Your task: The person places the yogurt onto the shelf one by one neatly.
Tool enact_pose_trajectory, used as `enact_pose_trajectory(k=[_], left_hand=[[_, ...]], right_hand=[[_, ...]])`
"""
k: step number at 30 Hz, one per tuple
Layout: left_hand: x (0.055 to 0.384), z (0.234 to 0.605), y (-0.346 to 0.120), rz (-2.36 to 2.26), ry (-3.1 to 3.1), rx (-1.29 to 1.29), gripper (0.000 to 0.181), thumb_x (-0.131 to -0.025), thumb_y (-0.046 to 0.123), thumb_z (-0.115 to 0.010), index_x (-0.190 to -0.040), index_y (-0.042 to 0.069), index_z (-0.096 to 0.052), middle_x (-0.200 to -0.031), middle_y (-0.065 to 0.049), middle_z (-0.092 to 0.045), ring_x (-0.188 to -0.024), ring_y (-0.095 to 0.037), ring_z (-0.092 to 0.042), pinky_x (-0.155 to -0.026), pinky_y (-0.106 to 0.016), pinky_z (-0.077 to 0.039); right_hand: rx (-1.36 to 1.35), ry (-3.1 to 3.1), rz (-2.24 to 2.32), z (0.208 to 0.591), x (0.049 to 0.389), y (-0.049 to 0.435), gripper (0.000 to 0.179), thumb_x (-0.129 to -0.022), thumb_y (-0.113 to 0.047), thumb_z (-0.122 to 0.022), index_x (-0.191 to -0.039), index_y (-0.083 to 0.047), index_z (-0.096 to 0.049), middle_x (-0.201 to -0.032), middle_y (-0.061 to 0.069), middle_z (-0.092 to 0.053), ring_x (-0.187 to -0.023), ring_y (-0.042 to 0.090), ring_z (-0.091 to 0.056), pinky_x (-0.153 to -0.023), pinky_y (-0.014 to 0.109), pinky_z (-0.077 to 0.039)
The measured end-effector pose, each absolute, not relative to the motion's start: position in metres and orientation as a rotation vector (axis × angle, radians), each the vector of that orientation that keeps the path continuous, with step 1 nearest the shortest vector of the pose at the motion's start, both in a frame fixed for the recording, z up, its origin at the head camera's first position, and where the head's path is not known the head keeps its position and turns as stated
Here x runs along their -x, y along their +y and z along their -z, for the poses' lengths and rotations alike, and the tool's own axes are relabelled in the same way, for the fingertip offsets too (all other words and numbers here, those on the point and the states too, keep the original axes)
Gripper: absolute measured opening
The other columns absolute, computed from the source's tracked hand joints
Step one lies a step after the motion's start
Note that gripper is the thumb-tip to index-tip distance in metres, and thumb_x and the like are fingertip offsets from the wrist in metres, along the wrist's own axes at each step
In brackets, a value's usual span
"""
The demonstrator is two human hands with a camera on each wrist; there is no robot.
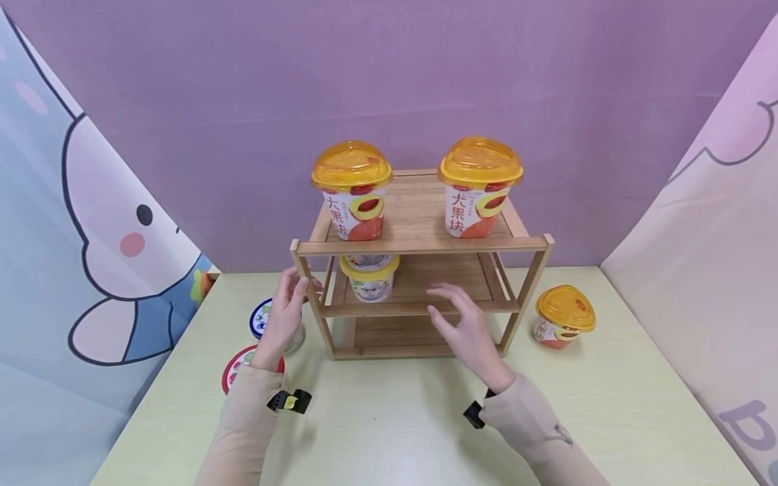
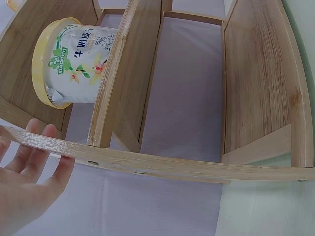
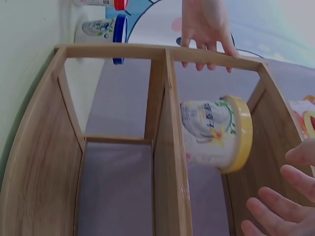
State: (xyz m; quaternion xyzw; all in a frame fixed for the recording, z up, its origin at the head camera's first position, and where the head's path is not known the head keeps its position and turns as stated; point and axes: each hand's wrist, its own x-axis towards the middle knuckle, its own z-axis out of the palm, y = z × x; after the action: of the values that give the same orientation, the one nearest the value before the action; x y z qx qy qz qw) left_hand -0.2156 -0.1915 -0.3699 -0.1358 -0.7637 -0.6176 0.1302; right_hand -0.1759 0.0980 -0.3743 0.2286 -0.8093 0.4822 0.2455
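My left hand (image 1: pixel 284 312) is at the left front post of a three-level wooden shelf (image 1: pixel 419 310). Its fingers (image 2: pixel 63 172) are spread and relaxed, some passing behind the post. My right hand (image 1: pixel 467 331) hovers before the middle level, fingers loosely bent around nothing. A white tub with a yellow lid (image 1: pixel 372 287) stands at the left of the middle level, upright, between the two hands. On the top level are two white cups with orange domed lids, a left cup (image 1: pixel 352 196) and a right cup (image 1: pixel 477 192).
Another orange-lidded cup (image 1: pixel 558 324) stands on the table (image 1: pixel 389 425), right of the shelf. Left of it, partly behind my left arm, are a blue-lidded tub (image 3: pixel 98 30) and a red-lidded tub (image 1: pixel 237 368). A purple cloth (image 1: pixel 389 81) hangs behind, with patterned curtains at both sides.
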Motion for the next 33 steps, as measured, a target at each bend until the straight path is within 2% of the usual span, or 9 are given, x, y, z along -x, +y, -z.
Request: enact_pose_trajectory(k=[2,3,9,10,15,17,25,29,33], left_hand=[[0.216,0.37,-0.191,1.8,-2.214,0.395,0.034,-0.097,0.025,-0.033,-0.121,0.002,-0.036,-0.097,-0.009,-0.053,-0.092,-0.011,-0.052,-0.084,-0.032,-0.041],[0.215,0.37,-0.191,1.802,-2.212,0.393,0.034,-0.097,0.025,-0.033,-0.121,0.002,-0.036,-0.097,-0.009,-0.053,-0.092,-0.011,-0.052,-0.084,-0.033,-0.041],[0.216,0.371,-0.191,1.816,-2.195,0.4,0.033,-0.096,0.024,-0.034,-0.121,0.002,-0.036,-0.096,-0.007,-0.054,-0.093,-0.014,-0.053,-0.085,-0.038,-0.039],[0.217,0.371,-0.191,1.818,-2.193,0.403,0.033,-0.096,0.024,-0.034,-0.121,0.002,-0.037,-0.095,-0.007,-0.054,-0.093,-0.015,-0.052,-0.085,-0.038,-0.039],[0.217,0.372,-0.192,1.786,-2.205,0.417,0.033,-0.097,0.027,-0.033,-0.121,0.005,-0.037,-0.097,-0.011,-0.053,-0.093,-0.015,-0.052,-0.084,-0.037,-0.04],[0.217,0.372,-0.192,1.768,-2.203,0.434,0.034,-0.096,0.029,-0.033,-0.121,0.006,-0.038,-0.096,-0.011,-0.054,-0.093,-0.014,-0.053,-0.083,-0.038,-0.041],[0.219,0.375,-0.194,1.778,-2.149,0.491,0.033,-0.095,0.032,-0.036,-0.119,0.009,-0.041,-0.094,-0.008,-0.055,-0.091,-0.015,-0.053,-0.081,-0.038,-0.041],[0.217,0.373,-0.193,1.783,-2.2,0.42,0.038,-0.096,0.032,-0.035,-0.121,0.004,-0.037,-0.096,-0.011,-0.054,-0.093,-0.018,-0.053,-0.083,-0.039,-0.04],[0.217,0.371,-0.192,1.801,-2.214,0.391,0.035,-0.097,0.025,-0.033,-0.122,0.002,-0.036,-0.098,-0.014,-0.053,-0.093,-0.017,-0.052,-0.085,-0.039,-0.04]], right_hand=[[-0.617,-2.195,-1.307,0.375,0.174,0.104,0.025,-0.082,-0.002,-0.06,-0.107,-0.004,-0.058,-0.116,0.011,-0.054,-0.109,0.02,-0.049,-0.091,0.033,-0.04],[-0.616,-2.185,-1.301,0.375,0.173,0.108,0.025,-0.082,-0.001,-0.06,-0.107,-0.004,-0.058,-0.115,0.011,-0.055,-0.104,0.02,-0.051,-0.085,0.028,-0.043],[-0.556,-2.164,-1.23,0.376,0.165,0.128,0.023,-0.079,0.005,-0.061,-0.101,-0.003,-0.062,-0.108,0.01,-0.059,-0.099,0.022,-0.055,-0.082,0.009,-0.037],[-0.541,-2.165,-1.215,0.374,0.163,0.13,0.023,-0.078,0.006,-0.062,-0.099,-0.002,-0.062,-0.106,0.011,-0.06,-0.1,0.023,-0.055,-0.087,0.011,-0.035],[-0.52,-2.155,-1.172,0.363,0.151,0.142,0.021,-0.073,0.015,-0.062,-0.092,0.006,-0.062,-0.095,0.018,-0.062,-0.088,0.028,-0.056,-0.084,0.009,-0.036],[-0.526,-2.142,-1.163,0.364,0.15,0.149,0.021,-0.071,0.017,-0.062,-0.09,0.007,-0.061,-0.091,0.018,-0.063,-0.087,0.026,-0.057,-0.085,0.008,-0.035],[-0.456,-2.141,-1.105,0.39,0.16,0.19,0.016,-0.075,0.009,-0.063,-0.089,0.0,-0.064,-0.086,0.012,-0.065,-0.085,-0.006,-0.053,-0.076,0.009,-0.039],[-0.38,-2.169,-1.077,0.395,0.16,0.205,0.012,-0.077,0.003,-0.063,-0.088,-0.001,-0.065,-0.085,0.011,-0.065,-0.084,-0.01,-0.051,-0.074,0.007,-0.038],[-0.32,-2.191,-1.084,0.398,0.16,0.22,0.011,-0.076,0.004,-0.063,-0.087,-0.001,-0.065,-0.083,-0.004,-0.065,-0.081,-0.012,-0.05,-0.068,0.006,-0.039]])
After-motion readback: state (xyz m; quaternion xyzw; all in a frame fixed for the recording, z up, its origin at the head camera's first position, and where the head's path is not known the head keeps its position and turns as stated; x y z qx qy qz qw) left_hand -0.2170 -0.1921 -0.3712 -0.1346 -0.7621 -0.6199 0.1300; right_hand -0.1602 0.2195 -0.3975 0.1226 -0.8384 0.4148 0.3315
